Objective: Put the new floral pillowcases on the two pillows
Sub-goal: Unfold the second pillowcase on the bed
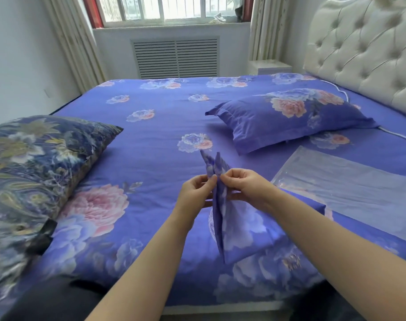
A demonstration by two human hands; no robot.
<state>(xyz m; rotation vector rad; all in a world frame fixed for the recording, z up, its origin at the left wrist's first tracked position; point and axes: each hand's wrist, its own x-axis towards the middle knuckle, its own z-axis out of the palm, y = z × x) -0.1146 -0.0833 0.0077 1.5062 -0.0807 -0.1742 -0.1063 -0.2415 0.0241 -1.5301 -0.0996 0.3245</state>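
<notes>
1. Both hands, left (196, 189) and right (245, 184), pinch the top edge of a folded purple floral cotton pillowcase (238, 228) hanging above the bed (151, 126)
2. Light, limp cloth (likely slippery); grip its open hem
3. Dark paisley-covered pillow (30, 177) lies left, undressed; purple floral-cased pillow (290, 117) looks done

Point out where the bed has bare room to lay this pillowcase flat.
The widest free patch is mid-bed, between the dark pillow and the dressed pillow, running back toward the window. The right side is crowded: the plastic bag lies there. Both hands pinch the pillowcase.
</notes>
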